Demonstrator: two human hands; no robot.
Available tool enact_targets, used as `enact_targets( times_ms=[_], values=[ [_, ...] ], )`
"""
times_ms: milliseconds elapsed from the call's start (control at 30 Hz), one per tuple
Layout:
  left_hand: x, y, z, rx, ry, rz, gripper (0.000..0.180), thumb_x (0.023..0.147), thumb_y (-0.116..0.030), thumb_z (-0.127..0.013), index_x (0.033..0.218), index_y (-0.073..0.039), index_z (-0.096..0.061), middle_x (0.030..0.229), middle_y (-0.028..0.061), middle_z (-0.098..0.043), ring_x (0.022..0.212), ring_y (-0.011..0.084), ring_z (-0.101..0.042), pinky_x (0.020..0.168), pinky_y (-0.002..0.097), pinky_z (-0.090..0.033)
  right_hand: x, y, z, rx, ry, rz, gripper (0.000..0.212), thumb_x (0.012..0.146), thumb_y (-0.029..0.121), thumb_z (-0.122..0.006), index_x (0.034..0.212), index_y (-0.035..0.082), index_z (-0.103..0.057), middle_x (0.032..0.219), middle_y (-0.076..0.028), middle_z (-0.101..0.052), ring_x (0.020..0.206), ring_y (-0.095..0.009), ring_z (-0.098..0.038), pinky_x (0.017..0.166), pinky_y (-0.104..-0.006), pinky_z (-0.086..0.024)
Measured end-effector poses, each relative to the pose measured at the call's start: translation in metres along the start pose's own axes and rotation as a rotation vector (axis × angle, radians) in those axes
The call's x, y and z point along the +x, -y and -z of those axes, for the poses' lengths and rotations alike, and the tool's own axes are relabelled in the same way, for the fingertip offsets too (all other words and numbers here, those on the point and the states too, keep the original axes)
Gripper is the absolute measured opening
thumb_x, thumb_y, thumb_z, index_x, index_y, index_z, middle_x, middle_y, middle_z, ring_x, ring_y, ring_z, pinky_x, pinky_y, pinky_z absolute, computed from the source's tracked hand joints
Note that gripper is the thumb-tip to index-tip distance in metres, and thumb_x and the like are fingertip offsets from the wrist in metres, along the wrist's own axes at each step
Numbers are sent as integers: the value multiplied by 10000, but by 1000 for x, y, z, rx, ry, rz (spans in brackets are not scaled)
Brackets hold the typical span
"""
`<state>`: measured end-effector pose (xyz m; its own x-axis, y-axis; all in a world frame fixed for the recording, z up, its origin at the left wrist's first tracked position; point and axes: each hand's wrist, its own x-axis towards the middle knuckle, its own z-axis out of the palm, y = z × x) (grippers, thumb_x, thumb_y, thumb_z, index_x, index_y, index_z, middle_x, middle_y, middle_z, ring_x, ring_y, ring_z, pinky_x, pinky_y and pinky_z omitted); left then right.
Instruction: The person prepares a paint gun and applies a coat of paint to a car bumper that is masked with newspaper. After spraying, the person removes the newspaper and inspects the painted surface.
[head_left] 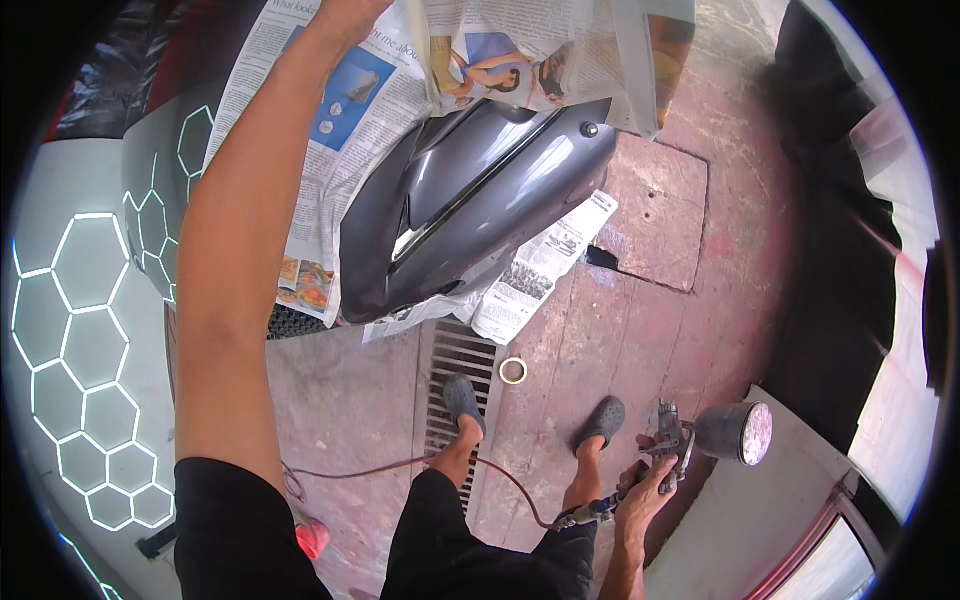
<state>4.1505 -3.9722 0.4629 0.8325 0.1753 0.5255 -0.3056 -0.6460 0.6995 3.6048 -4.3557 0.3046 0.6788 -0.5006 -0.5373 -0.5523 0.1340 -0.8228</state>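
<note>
My right hand (645, 490) is closed around the handle of a spray gun (672, 432), low on the right. The gun carries a round paint cup (720, 432) with smears on its end, and a hose fitting sits below the grip. My left arm reaches up across the picture, and my left hand (350, 12) is cut off by the top edge, by the masking newspaper (255, 80); its fingers are hidden. Between the paper sheets shows a glossy dark grey car body panel (480, 190) with a small round sensor (590, 129) near its far end.
A red air hose (400, 466) runs across the floor by my feet. A metal drain grate (457, 400) and a roll of tape (513, 371) lie below the panel. Black sheeting (840, 260) hangs at the right. Hexagon lights reflect in the car body (80, 330) at left.
</note>
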Motion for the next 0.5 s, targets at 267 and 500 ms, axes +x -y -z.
enact_targets(
  times_ms=[267, 500],
  values=[
    [-27, -21, 3, -8, 231, 125, 343, 971, -246, -718, 1174, 28, -758, 961, 63, -750, 823, 155, -643, 751, 328, -505, -3, 5, 11, 4, 2, 5, 554, 1157, 508, -480, 1343, 0, -599, 1142, -116, -724, 558, -60, -489, 472, -240, -372],
    [-25, 9, -4, -37, -62, 295, 348, 1002, -190, -670, 1274, 25, -705, 1084, 127, -740, 931, 209, -659, 818, 374, -523, -8, 3, 18, -20, 6, -3, 585, 1155, 549, -450, 1349, 17, -595, 1132, -98, -730, 525, -67, -477, 466, -242, -361]
  ],
)
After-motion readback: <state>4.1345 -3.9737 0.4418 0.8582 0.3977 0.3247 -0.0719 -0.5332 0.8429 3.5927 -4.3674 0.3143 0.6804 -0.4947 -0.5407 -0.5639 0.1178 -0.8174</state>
